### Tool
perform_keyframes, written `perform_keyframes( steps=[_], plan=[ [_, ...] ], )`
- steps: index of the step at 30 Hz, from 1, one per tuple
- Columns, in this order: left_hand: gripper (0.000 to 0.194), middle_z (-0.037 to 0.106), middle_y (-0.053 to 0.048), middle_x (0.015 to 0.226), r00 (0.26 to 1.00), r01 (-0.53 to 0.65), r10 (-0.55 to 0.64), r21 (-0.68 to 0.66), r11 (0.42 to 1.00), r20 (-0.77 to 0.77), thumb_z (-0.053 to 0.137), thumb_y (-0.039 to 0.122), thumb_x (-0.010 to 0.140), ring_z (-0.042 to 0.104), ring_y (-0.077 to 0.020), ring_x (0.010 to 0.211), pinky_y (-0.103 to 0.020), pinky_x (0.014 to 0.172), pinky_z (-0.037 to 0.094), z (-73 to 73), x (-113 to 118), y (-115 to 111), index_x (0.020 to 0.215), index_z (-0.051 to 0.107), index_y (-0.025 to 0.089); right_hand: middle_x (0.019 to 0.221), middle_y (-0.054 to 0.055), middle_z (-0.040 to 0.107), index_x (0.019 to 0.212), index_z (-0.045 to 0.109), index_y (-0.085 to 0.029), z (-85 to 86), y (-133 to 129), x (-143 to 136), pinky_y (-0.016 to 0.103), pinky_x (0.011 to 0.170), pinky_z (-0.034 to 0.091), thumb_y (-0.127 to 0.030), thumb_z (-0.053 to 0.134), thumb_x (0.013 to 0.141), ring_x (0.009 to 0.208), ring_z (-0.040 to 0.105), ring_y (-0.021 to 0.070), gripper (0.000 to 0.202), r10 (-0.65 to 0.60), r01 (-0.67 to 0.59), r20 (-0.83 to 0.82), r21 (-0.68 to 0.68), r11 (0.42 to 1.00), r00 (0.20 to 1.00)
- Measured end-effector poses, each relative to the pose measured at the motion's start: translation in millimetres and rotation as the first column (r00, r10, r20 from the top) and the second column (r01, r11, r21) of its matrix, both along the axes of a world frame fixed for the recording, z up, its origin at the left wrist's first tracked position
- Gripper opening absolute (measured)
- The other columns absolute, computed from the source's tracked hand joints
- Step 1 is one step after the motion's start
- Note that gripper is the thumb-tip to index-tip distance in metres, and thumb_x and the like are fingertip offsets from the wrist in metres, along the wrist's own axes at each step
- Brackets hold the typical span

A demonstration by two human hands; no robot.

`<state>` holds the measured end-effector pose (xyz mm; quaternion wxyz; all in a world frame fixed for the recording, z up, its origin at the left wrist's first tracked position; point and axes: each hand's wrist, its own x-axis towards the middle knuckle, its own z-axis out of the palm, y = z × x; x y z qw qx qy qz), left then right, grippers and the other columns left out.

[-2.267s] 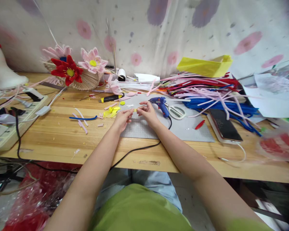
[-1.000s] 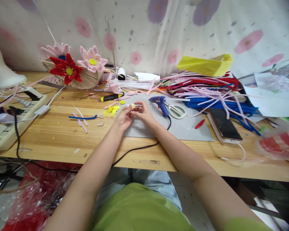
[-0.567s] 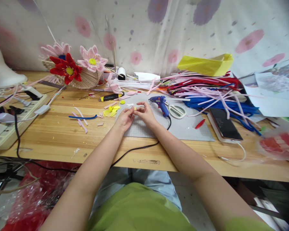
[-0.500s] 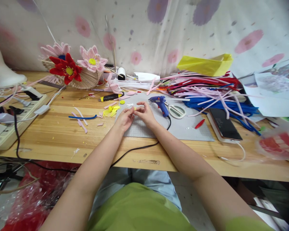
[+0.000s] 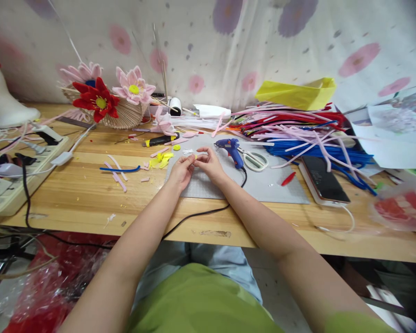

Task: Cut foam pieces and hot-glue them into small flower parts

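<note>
My left hand (image 5: 182, 172) and my right hand (image 5: 209, 164) meet fingertip to fingertip over the grey cutting mat (image 5: 208, 187). Both pinch a small yellow piece (image 5: 195, 157), mostly hidden by the fingers; its exact kind I cannot make out. Right of my right hand lies a blue hot glue gun (image 5: 231, 149), with white-handled scissors (image 5: 256, 160) beside it. Yellow scraps (image 5: 161, 160) and a yellow round disc (image 5: 176, 147) lie just left of and beyond my left hand.
Bundles of coloured pipe cleaners (image 5: 319, 148) fill the back right, near a phone (image 5: 324, 179). Fuzzy flowers (image 5: 100, 102) stand back left, a power strip (image 5: 38, 166) at far left. A black-and-yellow utility knife (image 5: 161, 139) lies behind the scraps. The glue gun's black cord (image 5: 194, 215) runs under my forearms.
The hands keep nearly the same pose, fingertips still together on the small yellow piece. The whole view has shifted very slightly; nothing else has visibly moved.
</note>
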<state>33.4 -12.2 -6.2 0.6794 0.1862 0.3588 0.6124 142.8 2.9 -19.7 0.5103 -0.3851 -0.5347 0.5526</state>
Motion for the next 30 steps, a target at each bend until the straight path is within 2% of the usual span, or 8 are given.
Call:
perform_keyframes(
  steps=[4, 7, 12, 18, 21, 24, 30],
  plan=[
    [0.02, 0.062, 0.003, 0.065, 0.997, 0.058, -0.057, 0.012, 0.998, -0.06, 0.078, 0.023, 0.062, 0.054, -0.0041, 0.06, -0.017, 0.056, 0.036, 2.2, -0.6, -2.4, 0.071, 0.063, 0.014, 0.068, -0.007, 0.059, 0.092, 0.042, -0.025, 1.6, 0.6, 4.9, 0.028, 0.069, 0.049, -0.027, 0.07, 0.059, 0.066, 0.06, 0.0113, 0.043, -0.016, 0.016, -0.016, -0.022, 1.0, 1.0],
    [0.018, 0.067, 0.0, 0.073, 0.99, 0.056, -0.053, 0.018, 0.998, -0.127, 0.078, 0.018, 0.06, 0.058, -0.0054, 0.066, -0.017, 0.059, 0.039, 1.6, -1.1, -2.4, 0.074, 0.067, 0.013, 0.069, -0.007, 0.06, 0.092, 0.043, -0.025, 1.8, 1.5, 8.2, 0.028, 0.069, 0.049, -0.024, 0.069, 0.059, 0.066, 0.06, 0.011, 0.042, -0.036, 0.036, -0.011, -0.036, 0.999, 0.999],
    [0.016, 0.066, -0.001, 0.068, 0.98, 0.002, -0.003, -0.002, 1.0, -0.198, 0.078, 0.009, 0.056, 0.057, -0.0054, 0.062, -0.017, 0.06, 0.042, 2.3, -0.9, 7.7, 0.067, 0.067, 0.012, 0.068, -0.008, 0.059, 0.091, 0.042, -0.026, 0.3, 5.2, 10.1, 0.029, 0.069, 0.05, -0.022, 0.067, 0.062, 0.064, 0.059, 0.0106, 0.038, -0.058, 0.059, 0.016, -0.033, 0.998, 0.998],
    [0.013, 0.062, -0.001, 0.058, 0.969, 0.015, -0.025, -0.042, 0.999, -0.245, 0.073, 0.003, 0.059, 0.055, -0.0047, 0.057, -0.015, 0.057, 0.041, 6.9, -0.3, 27.3, 0.058, 0.063, 0.01, 0.073, -0.006, 0.058, 0.093, 0.041, -0.023, -1.4, 15.9, 12.6, 0.025, 0.066, 0.051, -0.024, 0.067, 0.066, 0.069, 0.06, 0.0095, 0.037, -0.136, 0.136, -0.004, -0.068, 0.988, 0.991],
    [0.012, 0.063, -0.002, 0.059, 0.957, 0.038, -0.041, -0.014, 0.999, -0.286, 0.073, 0.003, 0.059, 0.055, -0.0054, 0.057, -0.015, 0.056, 0.041, 4.0, 1.0, 28.6, 0.058, 0.064, 0.01, 0.075, -0.005, 0.058, 0.092, 0.042, -0.023, -3.4, 19.8, 11.2, 0.025, 0.064, 0.051, -0.025, 0.068, 0.067, 0.068, 0.061, 0.0091, 0.036, -0.178, 0.178, 0.005, -0.1, 0.979, 0.984],
    [0.015, 0.064, -0.002, 0.061, 0.949, 0.033, -0.031, 0.002, 0.999, -0.313, 0.077, 0.005, 0.054, 0.055, -0.0058, 0.056, -0.016, 0.054, 0.039, 0.1, 1.2, 26.6, 0.059, 0.064, 0.01, 0.073, -0.006, 0.058, 0.09, 0.042, -0.023, -5.1, 21.3, 10.4, 0.025, 0.065, 0.052, -0.019, 0.065, 0.068, 0.064, 0.06, 0.0081, 0.032, -0.203, 0.204, 0.013, -0.093, 0.975, 0.979],
    [0.018, 0.063, -0.002, 0.062, 0.933, 0.009, -0.013, -0.012, 1.0, -0.36, 0.078, 0.005, 0.051, 0.051, -0.0046, 0.052, -0.017, 0.05, 0.036, -1.9, 0.5, 26.1, 0.056, 0.061, 0.01, 0.068, -0.007, 0.057, 0.089, 0.04, -0.023, -6.6, 20.0, 13.7, 0.026, 0.065, 0.05, -0.019, 0.063, 0.068, 0.059, 0.059, 0.0085, 0.031, -0.193, 0.194, 0.011, -0.066, 0.979, 0.981]
  ],
)
